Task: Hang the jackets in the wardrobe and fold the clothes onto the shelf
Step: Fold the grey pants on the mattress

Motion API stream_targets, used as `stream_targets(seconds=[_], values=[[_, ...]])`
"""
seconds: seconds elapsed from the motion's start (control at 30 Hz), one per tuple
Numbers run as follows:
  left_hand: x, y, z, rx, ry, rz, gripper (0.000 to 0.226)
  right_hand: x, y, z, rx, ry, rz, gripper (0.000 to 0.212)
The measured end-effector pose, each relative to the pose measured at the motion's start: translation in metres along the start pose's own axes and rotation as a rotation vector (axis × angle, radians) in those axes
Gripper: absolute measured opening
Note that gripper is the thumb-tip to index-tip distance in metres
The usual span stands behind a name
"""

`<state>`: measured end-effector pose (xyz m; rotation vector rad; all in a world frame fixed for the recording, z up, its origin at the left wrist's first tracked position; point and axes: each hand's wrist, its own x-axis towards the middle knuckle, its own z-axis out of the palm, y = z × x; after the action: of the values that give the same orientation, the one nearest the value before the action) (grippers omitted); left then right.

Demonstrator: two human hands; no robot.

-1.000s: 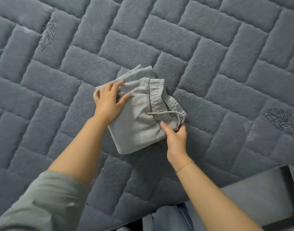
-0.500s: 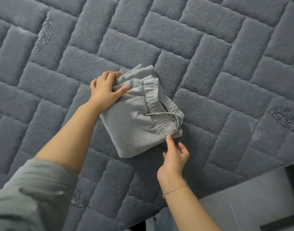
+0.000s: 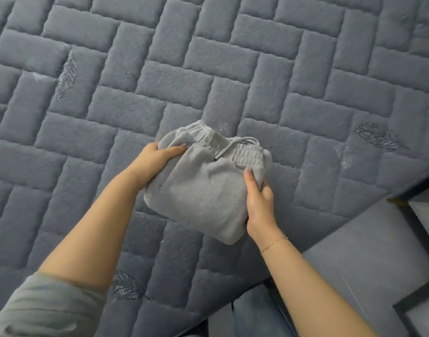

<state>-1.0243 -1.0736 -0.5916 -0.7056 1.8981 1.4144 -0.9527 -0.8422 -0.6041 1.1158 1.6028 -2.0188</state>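
Here, pale grey folded sweatpants (image 3: 203, 190), drawstring waistband up, between left hand (image 3: 152, 164) and right hand (image 3: 259, 203), fingers curled around edges.

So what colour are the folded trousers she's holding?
Light grey trousers, with a matching drawstring, seen in the head view.

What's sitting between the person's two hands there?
The folded grey sweatpants, held at either side by the left hand and the right hand, over the quilted bedspread, seen in the head view.

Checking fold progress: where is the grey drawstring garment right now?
In the head view it sits folded mid-frame on the quilted bedcover, the folded grey drawstring garment gripped between left hand and right hand.
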Motion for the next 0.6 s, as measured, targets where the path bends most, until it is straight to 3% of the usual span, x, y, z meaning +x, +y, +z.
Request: stream_targets(seconds=[0.1,0.17,0.27,0.47,0.6], values=[[-0.068,0.005,0.009,-0.141,-0.111,-0.010,0.030,-0.058,-0.027,-0.030,-0.093,-0.001,-0.084,0.031],[-0.120,0.014,0.018,-0.203,-0.251,0.003,0.038,-0.110,-0.046,-0.052,-0.123,0.005,-0.144,0.038],[-0.206,0.033,0.039,-0.174,-0.488,0.078,0.049,-0.203,-0.071,-0.097,-0.032,0.051,-0.232,0.031],[-0.376,0.071,0.127,-0.073,-0.829,0.213,0.060,-0.394,-0.086,-0.221,0.110,0.272,-0.358,0.035],[-0.476,0.101,0.223,0.058,-0.976,0.311,0.053,-0.508,-0.085,-0.312,0.256,0.482,-0.436,0.027]])
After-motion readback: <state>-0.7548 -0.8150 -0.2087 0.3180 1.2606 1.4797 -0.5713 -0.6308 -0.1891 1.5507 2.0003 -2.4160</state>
